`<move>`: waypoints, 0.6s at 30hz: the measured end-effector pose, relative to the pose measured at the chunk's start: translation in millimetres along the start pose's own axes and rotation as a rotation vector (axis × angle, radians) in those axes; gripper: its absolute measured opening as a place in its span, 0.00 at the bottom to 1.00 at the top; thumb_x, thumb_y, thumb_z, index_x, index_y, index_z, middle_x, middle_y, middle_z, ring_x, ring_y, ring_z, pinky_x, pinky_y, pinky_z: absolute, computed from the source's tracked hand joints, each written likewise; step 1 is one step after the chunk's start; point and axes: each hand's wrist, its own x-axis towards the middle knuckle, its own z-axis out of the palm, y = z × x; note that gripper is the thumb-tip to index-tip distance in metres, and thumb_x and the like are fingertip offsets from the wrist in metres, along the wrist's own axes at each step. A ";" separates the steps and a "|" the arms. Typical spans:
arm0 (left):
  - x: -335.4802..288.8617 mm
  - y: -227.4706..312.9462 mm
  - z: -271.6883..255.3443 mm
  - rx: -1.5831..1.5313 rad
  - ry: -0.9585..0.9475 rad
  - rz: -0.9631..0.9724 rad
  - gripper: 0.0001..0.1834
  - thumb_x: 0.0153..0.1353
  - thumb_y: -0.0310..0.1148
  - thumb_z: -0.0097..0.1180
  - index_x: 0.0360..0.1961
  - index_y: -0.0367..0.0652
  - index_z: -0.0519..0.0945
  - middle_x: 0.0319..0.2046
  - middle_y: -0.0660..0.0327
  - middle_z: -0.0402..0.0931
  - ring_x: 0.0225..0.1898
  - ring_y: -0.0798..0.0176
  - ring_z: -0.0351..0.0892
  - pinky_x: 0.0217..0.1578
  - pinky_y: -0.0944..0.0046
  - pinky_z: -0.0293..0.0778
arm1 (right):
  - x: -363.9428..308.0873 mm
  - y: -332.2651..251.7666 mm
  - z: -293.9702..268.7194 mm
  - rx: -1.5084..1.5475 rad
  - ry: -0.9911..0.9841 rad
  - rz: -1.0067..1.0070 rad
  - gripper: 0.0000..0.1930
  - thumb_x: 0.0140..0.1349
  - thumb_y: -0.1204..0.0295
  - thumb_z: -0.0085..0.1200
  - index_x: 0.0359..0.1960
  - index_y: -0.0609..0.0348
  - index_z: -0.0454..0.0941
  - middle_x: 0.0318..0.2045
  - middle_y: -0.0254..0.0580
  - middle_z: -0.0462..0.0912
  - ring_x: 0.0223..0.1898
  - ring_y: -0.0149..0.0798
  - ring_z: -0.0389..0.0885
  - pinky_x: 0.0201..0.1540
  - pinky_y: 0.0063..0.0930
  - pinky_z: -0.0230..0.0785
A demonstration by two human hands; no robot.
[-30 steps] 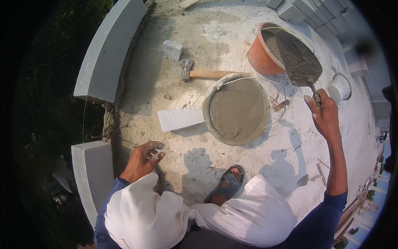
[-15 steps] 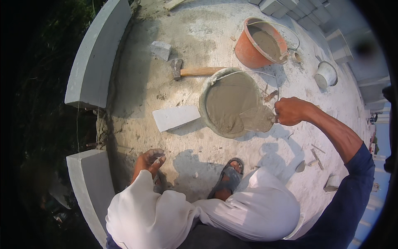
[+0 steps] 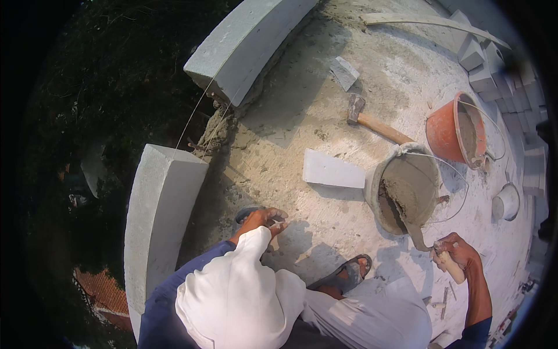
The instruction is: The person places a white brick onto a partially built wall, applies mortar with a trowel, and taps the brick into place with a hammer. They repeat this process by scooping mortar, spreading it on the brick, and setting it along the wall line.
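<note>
Head view: one grey mortar bucket (image 3: 407, 186) stood on the rough concrete floor (image 3: 325, 110), and everything else was placed around it. One trowel (image 3: 407, 224) was dipped into its wet mortar, the blade lying against the near inner wall. The trowel's wooden handle was gripped by the right hand (image 3: 456, 253), fingers wrapped fully closed around it, just below the bucket's near rim. The left hand (image 3: 261, 221) was seen well to the left of the bucket, fingers curled loosely and resting on the floor beside the knee; whether anything was held in it could not be told. One flat white block piece (image 3: 332, 170) lay touching the bucket's left side. One hammer (image 3: 372, 120) lay just above the bucket. One orange bucket (image 3: 456, 131) stood to its upper right, and one small white cup (image 3: 505, 202) to its right. Two long grey blocks (image 3: 163, 215) were set far left of it, along the edge. One sandalled foot (image 3: 347, 274) was planted below it.
</note>
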 end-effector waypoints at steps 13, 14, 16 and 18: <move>19.1 9.9 11.1 -0.116 -0.089 0.063 0.18 0.66 0.33 0.66 0.54 0.35 0.82 0.47 0.52 0.86 0.51 0.59 0.85 0.54 0.60 0.78 | -35.9 -33.0 37.8 -1.651 1.114 -0.373 0.12 0.65 0.69 0.56 0.33 0.68 0.83 0.32 0.50 0.82 0.37 0.47 0.82 0.38 0.41 0.73; 20.7 12.6 12.8 -0.090 -0.082 0.076 0.18 0.66 0.32 0.66 0.54 0.35 0.82 0.48 0.52 0.86 0.51 0.59 0.85 0.53 0.60 0.78 | -20.1 -28.7 44.8 -1.742 1.087 -0.427 0.10 0.64 0.70 0.56 0.34 0.68 0.83 0.32 0.49 0.81 0.36 0.47 0.81 0.38 0.42 0.72; 22.4 14.1 14.2 -0.073 -0.079 0.142 0.18 0.67 0.33 0.66 0.54 0.35 0.82 0.47 0.51 0.86 0.51 0.59 0.85 0.53 0.60 0.79 | -2.8 -16.1 63.4 -1.924 0.975 -0.482 0.09 0.59 0.73 0.57 0.35 0.67 0.83 0.30 0.46 0.78 0.34 0.47 0.79 0.37 0.42 0.71; 20.2 11.5 12.4 -0.088 -0.065 0.107 0.18 0.67 0.33 0.66 0.54 0.35 0.82 0.47 0.51 0.86 0.50 0.59 0.85 0.53 0.60 0.79 | -3.5 -5.3 78.9 -2.027 0.767 -0.521 0.09 0.54 0.76 0.59 0.36 0.67 0.82 0.28 0.46 0.78 0.30 0.45 0.77 0.33 0.39 0.68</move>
